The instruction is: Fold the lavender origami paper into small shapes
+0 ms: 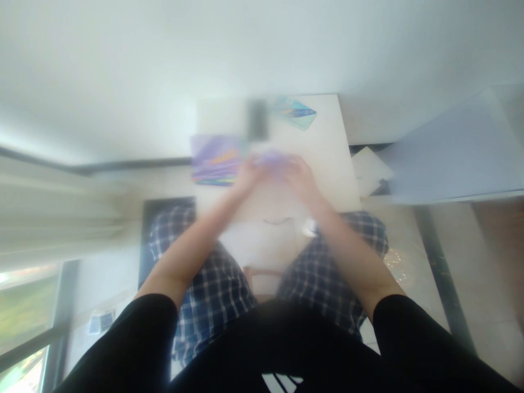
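Both of my hands meet over the white table [327, 174], one at each side of a small purple thing [273, 159]. It may be paper or film, but blur hides its exact kind. My left hand [250, 173] has its fingers closed at the left edge of this purple thing. From the other side, my right hand [298, 172] grips it with bent fingers. Just left of my left hand lies a shiny purple sheet [215, 158] with orange and blue streaks. Farther back is a dark, blurred rectangular object [257, 120].
A shiny teal-blue piece [301, 113] with pointed corners lies near the table's back right corner. Behind the table rises a white wall [262, 49]. My knees in checked trousers [216, 273] are at the table's front. A pale panel [454, 147] stands to the right.
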Motion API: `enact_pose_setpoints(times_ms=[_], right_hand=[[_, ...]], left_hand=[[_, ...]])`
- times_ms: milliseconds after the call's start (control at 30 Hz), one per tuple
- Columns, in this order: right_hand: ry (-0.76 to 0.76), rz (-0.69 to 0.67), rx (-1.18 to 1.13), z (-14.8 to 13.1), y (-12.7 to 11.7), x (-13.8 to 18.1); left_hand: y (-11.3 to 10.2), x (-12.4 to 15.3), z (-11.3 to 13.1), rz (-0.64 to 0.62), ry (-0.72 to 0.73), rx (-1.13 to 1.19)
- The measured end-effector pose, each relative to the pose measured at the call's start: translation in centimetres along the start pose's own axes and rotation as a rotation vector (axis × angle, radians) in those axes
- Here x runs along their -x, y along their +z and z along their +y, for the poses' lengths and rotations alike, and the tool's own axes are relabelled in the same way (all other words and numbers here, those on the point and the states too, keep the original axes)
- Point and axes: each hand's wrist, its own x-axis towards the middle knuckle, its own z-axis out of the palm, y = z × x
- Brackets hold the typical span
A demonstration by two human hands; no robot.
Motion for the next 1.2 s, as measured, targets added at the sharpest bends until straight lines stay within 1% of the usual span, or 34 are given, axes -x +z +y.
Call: enact_pose_setpoints(times_ms=[133,200,333,400,500,600,700,767,900,1000,1100,1200], right_hand=[[-0.185,0.093,0.189,-0.4,-0.1,0.7],[-0.216,0.098,0.246,-0.5,-0.1,0.9],[-0.234,0.080,0.289,-0.3,-0.2,0.6],[-0.287,0.104,0.352,-0.2,-0.4,0.2],[-0.400,0.136,0.474,-0.5,-0.7,0.2],[-0.461,0.096,0.517,-1.3,-0.6,1.0],[-0.466,0.069,0.486,-1.9,-0.3,1.8],[-0.470,0.064,0.468,-2.1,-0.1,2.1],[-0.491,-0.044,0.502,-2.1,-0.5,1.7],[-0.530,-0.105,0.565,-2.3,-1.0,1.3],[-0.578,-0.106,0.612,-2.5,-1.4,1.3],[-0.613,-0.030,0.618,-2.5,-1.3,1.4]], left_hand=[[0.1,0.2,0.5,-0.025,0.031,-0.008],[0.1,0.3,0.8,-0.046,0.055,-0.015],[0.1,0.5,1.0,-0.059,0.090,-0.005],[0.1,0.5,0.8,-0.089,0.106,0.030],[0.1,0.3,0.6,-0.169,0.116,0.097],[0.1,0.0,0.5,-0.187,0.123,0.076],[0.1,0.0,0.3,-0.170,0.141,0.031],[0.1,-0.1,-0.1,-0.172,0.181,0.027],[-0.1,-0.3,-0.9,-0.240,0.281,0.077],[-0.4,-0.3,-0.7,-0.295,0.308,0.089],[-0.8,0.0,0.2,-0.277,0.320,-0.006],[-1.0,0.5,1.2,-0.181,0.352,-0.132]])
